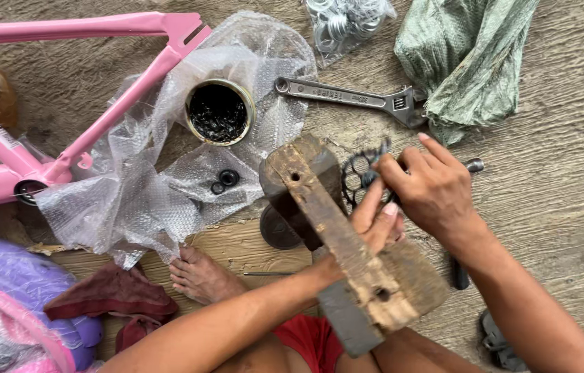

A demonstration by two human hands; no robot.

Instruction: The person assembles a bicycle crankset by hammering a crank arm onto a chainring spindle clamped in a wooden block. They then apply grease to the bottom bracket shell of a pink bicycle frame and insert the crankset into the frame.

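A worn wooden block (347, 249) with drilled holes stands tilted in front of me, over a round dark metal base (277, 231). My left hand (378, 217) reaches from behind the block, fingers pressed to a black chainring and crank part (358, 173). My right hand (434, 190) grips the same black part from the right, fingers closed on it. A metal rod end (475, 165) pokes out beyond my right hand. Much of the black part is hidden by both hands and the block.
A pink bicycle frame (105, 117) lies at left on bubble wrap (133, 200), with an open tin of dark grease (219, 111) and small black rings (224, 181). An adjustable wrench (351, 95), a bag of washers (344, 21), a green sack (468, 59), my bare foot (199, 276).
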